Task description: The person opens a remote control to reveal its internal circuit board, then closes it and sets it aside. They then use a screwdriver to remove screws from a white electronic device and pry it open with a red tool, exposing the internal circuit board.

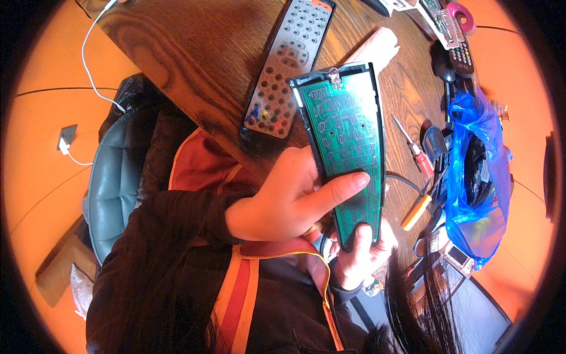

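A green circuit board (pixel 345 141) sits in a black remote-control shell, its clear LED (pixel 334 75) at the far end. I hold it tilted above the table edge. My left hand (pixel 289 194) grips its left side, thumb laid across the board's face and the other fingers hidden behind. Around the narrow near end, my right hand (pixel 367 251) is closed, thumb on top. Just beyond, on the table, lies the other shell half with a grey rubber keypad (pixel 286 74) in it.
Right of the board lie a red-handled screwdriver (pixel 420 158), a yellow-handled tool (pixel 416 212) and a blue plastic bag (pixel 480 177). Crumpled pale paper (pixel 377 50) is behind the board. Another remote control (pixel 461 56) and a pink tape roll (pixel 463 17) are at far right.
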The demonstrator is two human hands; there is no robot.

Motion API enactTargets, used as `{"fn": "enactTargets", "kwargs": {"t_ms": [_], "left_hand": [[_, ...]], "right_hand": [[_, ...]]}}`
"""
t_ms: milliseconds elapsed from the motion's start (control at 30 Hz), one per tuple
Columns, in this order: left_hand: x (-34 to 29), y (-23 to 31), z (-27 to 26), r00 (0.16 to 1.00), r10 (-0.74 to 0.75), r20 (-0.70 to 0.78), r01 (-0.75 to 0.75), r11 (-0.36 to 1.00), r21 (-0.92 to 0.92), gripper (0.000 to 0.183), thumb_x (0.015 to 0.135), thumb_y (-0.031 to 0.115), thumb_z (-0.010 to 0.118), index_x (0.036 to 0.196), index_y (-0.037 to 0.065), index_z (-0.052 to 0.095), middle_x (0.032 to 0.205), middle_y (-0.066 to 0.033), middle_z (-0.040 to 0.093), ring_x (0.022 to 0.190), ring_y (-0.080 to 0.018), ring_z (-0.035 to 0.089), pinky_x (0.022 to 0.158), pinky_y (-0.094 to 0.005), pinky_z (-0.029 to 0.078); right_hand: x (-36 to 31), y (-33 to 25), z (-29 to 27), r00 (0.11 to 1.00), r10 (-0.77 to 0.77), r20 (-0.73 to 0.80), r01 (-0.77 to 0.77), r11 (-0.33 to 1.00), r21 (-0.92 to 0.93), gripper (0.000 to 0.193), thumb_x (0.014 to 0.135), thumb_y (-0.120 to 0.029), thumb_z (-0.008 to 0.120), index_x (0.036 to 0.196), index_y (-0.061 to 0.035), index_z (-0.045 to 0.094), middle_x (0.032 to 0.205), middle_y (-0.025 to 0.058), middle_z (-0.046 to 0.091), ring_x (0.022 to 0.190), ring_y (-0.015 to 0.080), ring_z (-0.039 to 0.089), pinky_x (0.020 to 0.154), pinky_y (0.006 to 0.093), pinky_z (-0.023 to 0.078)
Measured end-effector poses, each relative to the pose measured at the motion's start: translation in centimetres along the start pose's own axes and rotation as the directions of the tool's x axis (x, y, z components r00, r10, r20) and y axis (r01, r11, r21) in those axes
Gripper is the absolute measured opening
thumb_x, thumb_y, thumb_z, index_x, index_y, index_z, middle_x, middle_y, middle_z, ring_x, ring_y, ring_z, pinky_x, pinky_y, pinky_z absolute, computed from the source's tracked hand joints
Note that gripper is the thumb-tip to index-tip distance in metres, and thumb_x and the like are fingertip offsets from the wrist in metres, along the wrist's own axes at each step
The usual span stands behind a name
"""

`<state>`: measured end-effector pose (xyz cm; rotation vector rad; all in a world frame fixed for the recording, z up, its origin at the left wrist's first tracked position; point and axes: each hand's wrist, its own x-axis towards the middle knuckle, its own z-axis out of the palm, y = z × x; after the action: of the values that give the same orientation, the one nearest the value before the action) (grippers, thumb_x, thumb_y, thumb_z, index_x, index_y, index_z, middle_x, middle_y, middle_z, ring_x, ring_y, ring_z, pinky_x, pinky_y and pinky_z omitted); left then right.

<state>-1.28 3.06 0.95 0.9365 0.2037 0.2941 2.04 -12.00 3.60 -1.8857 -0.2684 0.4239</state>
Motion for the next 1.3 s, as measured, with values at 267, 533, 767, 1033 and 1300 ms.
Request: {"fn": "enactTargets", "kwargs": {"t_ms": [267, 533, 767, 1033, 1300], "left_hand": [[1.4, 1.4, 1.4, 0.996, 0.093, 0.011, -0.078, 0.887, -0.455, 0.014, 0.088, 0.006, 0.043, 0.096, -0.003, 0.052, 0.089, -0.0096, 0.061, 0.076, -0.0134, 0.057, 0.067, -0.0254, 0.046], [1.5, 0.9, 0.0, 0.942, 0.303, 0.145, -0.170, 0.803, -0.571, 0.031, 0.092, 0.026, 0.042, 0.116, 0.005, 0.043, 0.109, -0.0158, 0.055, 0.099, -0.0301, 0.055, 0.089, -0.0485, 0.041], [0.8, 1.4, -0.4, 0.892, 0.351, 0.284, -0.171, 0.845, -0.507, 0.030, 0.092, 0.027, 0.041, 0.115, 0.008, 0.041, 0.109, -0.0052, 0.053, 0.105, -0.0208, 0.051, 0.098, -0.0411, 0.036], [0.8, 1.3, -0.2, 0.958, 0.263, 0.117, -0.181, 0.867, -0.464, 0.030, 0.094, 0.024, 0.039, 0.115, 0.003, 0.043, 0.112, -0.0138, 0.053, 0.103, -0.0268, 0.051, 0.092, -0.0428, 0.039], [0.7, 1.7, 0.5, 0.991, 0.101, -0.086, -0.128, 0.901, -0.415, 0.032, 0.094, 0.022, 0.038, 0.116, -0.001, 0.042, 0.111, -0.0185, 0.053, 0.101, -0.0292, 0.053, 0.087, -0.0418, 0.044]], "right_hand": [[1.1, -3.8, -1.8, 0.979, 0.183, 0.087, -0.203, 0.883, 0.424, 0.055, 0.074, -0.032, 0.066, 0.112, 0.0049, 0.050, 0.080, 0.0135, 0.063, 0.060, 0.0138, 0.060, 0.052, 0.0217, 0.046], [-0.2, -3.3, -2.7, 0.928, -0.371, 0.021, 0.367, 0.925, 0.101, 0.044, 0.068, -0.015, 0.075, 0.104, 0.0014, 0.057, 0.078, 0.0071, 0.064, 0.066, 0.0108, 0.061, 0.058, 0.0209, 0.046], [-0.7, -4.2, -2.0, 0.904, -0.427, 0.015, 0.427, 0.904, -0.035, 0.019, 0.075, -0.004, 0.066, 0.091, 0.0038, 0.059, 0.072, 0.0095, 0.063, 0.058, 0.0132, 0.061, 0.052, 0.0222, 0.047], [-0.2, -3.3, -1.4, 0.967, -0.254, 0.026, 0.245, 0.953, 0.179, 0.020, 0.078, -0.008, 0.064, 0.095, 0.0014, 0.059, 0.069, 0.0051, 0.063, 0.053, 0.0081, 0.060, 0.048, 0.0192, 0.046], [-0.1, -3.1, -1.4, 0.989, -0.135, 0.056, 0.100, 0.907, 0.410, 0.027, 0.076, -0.008, 0.068, 0.099, 0.0014, 0.057, 0.068, 0.0026, 0.064, 0.059, 0.0056, 0.059, 0.053, 0.0178, 0.047]]}}
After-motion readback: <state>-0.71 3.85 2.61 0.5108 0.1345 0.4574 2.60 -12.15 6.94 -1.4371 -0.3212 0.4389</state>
